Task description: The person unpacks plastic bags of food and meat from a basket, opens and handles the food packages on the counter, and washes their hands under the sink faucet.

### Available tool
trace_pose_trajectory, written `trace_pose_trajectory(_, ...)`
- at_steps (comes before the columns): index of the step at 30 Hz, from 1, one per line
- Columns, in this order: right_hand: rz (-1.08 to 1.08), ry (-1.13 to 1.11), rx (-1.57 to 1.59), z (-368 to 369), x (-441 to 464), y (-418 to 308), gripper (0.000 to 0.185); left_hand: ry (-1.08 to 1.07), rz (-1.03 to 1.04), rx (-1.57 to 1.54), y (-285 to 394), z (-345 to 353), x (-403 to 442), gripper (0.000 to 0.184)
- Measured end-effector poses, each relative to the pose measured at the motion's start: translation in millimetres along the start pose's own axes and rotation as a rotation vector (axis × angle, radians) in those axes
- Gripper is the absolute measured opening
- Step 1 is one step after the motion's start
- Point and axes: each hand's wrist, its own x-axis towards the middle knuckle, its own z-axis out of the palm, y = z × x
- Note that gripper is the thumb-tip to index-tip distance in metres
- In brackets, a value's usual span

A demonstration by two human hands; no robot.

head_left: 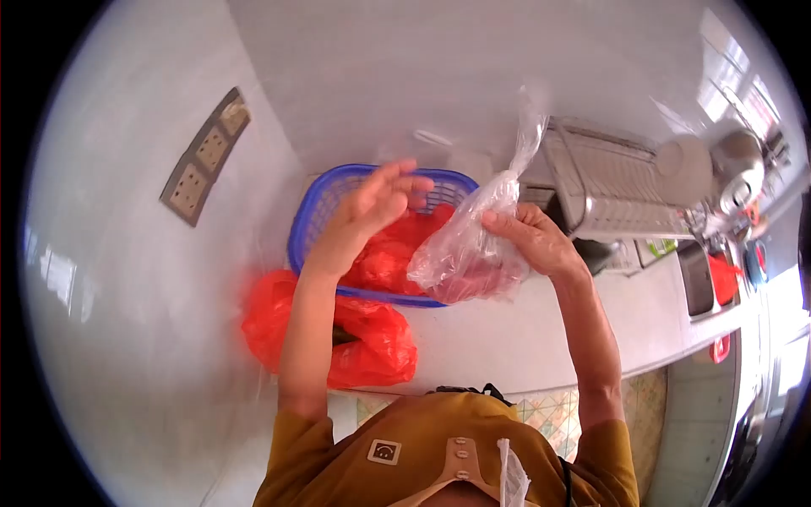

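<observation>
My right hand [536, 237] grips a clear plastic bag [473, 245] by its upper part, thumb in front, and the bag hangs over the basket's right front edge. Something reddish shows through its lower end, too blurred to name. Fingers apart and holding nothing, my left hand [378, 207] hovers above the blue plastic basket [306, 203]. Inside that basket lie red plastic bags [380, 258]. Under my left forearm, another red plastic bag [372, 346] rests on the counter with something dark in its opening.
A dish rack [617, 182] stands against the back wall on the right, with metal pots [737, 160] beyond it. Farther right is a sink [699, 279] with a red item. Wall sockets [207, 156] are on the left. The white counter [507, 338] ends just before my body.
</observation>
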Motion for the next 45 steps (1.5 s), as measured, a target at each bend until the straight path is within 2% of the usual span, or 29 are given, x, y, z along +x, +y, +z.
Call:
trace_pose_trajectory(2,0.021,0.028,0.108,-16.1,-24.3,4.4,0.025,-0.204,-0.146,-0.207,-13.9,19.4,-9.9,0.079)
trace_pose_trajectory(3,0.017,0.063,0.105,-18.8,-35.7,5.7,0.025,-0.237,-0.143,-0.217,-20.3,29.5,-16.0,0.079)
trace_pose_trajectory(5,0.05,0.183,0.088,-21.9,-62.7,7.0,0.029,-0.374,0.02,0.101,-32.4,54.9,-22.4,0.081)
trace_pose_trajectory(6,-0.026,0.261,-0.057,-25.6,-76.0,17.9,0.031,-0.403,-0.018,0.113,-35.0,68.5,-25.0,0.086)
trace_pose_trajectory(7,0.024,0.248,-0.108,-32.8,-90.0,29.1,0.033,-0.451,-0.049,0.127,-36.9,80.1,-25.7,0.091)
trace_pose_trajectory(8,0.048,0.189,-0.204,-34.6,-114.0,20.8,0.036,-0.464,-0.06,0.1,-40.7,91.8,-29.8,0.088)
trace_pose_trajectory(9,0.135,0.218,-0.215,-34.1,-131.9,28.3,0.036,-0.469,-0.08,0.081,-46.1,100.0,-33.4,0.085)
trace_pose_trajectory(11,0.178,0.341,-0.313,-38.2,-164.8,50.7,0.031,-0.573,-0.101,0.052,-59.2,108.5,-33.7,0.08)
trace_pose_trajectory(13,-0.084,0.441,-0.436,-47.3,-192.0,73.3,0.029,-0.623,-0.137,0.045,-70.4,112.9,-36.6,0.075)
trace_pose_trajectory(14,0.024,0.441,-0.45,-57.6,-208.4,77.2,0.031,-0.645,-0.184,-0.018,-75.3,118.2,-37.7,0.07)
trace_pose_trajectory(16,0.032,0.552,-0.414,-92.5,-242.2,112.7,0.031,-0.673,-0.244,-0.107,-80.8,135.1,-38.5,0.059)
trace_pose_trajectory(21,0.125,0.937,-0.339,-209.2,-311.8,164.2,0.032,-0.674,-0.319,-0.078,-89.1,170.3,-37.4,0.053)
trace_pose_trajectory(23,0.056,1.057,-0.529,-281.9,-336.3,189.3,0.032,-0.635,-0.387,-0.094,-94.3,185.7,-36.4,0.052)
trace_pose_trajectory(25,0.293,1.226,-1.008,-342.6,-353.5,184.5,0.033,-0.599,-0.384,-0.078,-97.2,201.7,-32.2,0.051)
trace_pose_trajectory(26,0.082,1.243,-0.965,-397.1,-374.9,217.4,0.035,-0.572,-0.387,-0.058,-97.2,204.0,-35.2,0.05)
trace_pose_trajectory(28,0.493,1.17,-0.946,-433.8,-377.3,187.4,0.037,-0.536,-0.297,-0.028,-97.5,215.2,-36.4,0.048)
trace_pose_trajectory(30,0.2,1.122,-1.2,-476.2,-376.5,219.1,0.037,-0.468,-0.261,0.021,-102.2,222.3,-48.2,0.047)
trace_pose_trajectory(31,0.06,1.098,-1.334,-499.3,-376.3,235.5,0.037,-0.351,-0.284,0.055,-93.9,222.5,-51.0,0.047)
trace_pose_trajectory(32,0.243,0.996,-1.126,-505.1,-370.4,236.8,0.069,-0.368,-0.327,0.076,-85.2,226.2,-52.5,0.047)
trace_pose_trajectory(33,0.325,0.884,-1.246,-510.7,-363.3,245.5,0.074,-0.405,-0.366,0.087,-77.1,223.5,-57.1,0.047)
trace_pose_trajectory(35,0.496,0.752,-1.244,-509.5,-349.3,274.5,0.079,-0.32,-0.377,0.107,-67.2,214.0,-73.3,0.047)
trace_pose_trajectory(37,0.399,0.585,-1.717,-475.3,-340.8,286.5,0.074,-0.288,-0.38,0.119,-58.7,203.3,-90.2,0.047)
trace_pose_trajectory(39,0.738,0.261,-1.52,-389.0,-298.8,213.2,0.064,-0.282,-0.357,0.174,-44.9,180.7,-106.0,0.045)
trace_pose_trajectory(40,0.825,0.185,-1.226,-365.8,-281.3,200.4,0.055,-0.277,-0.36,0.171,-39.2,166.5,-113.6,0.045)
trace_pose_trajectory(43,0.534,0.052,-0.791,-245.2,-226.7,122.2,0.038,-0.288,-0.35,0.254,-22.2,118.5,-131.4,0.044)
trace_pose_trajectory(45,0.327,-0.059,-0.795,-175.2,-179.3,72.8,0.036,-0.146,-0.34,0.286,-14.3,86.9,-141.0,0.041)
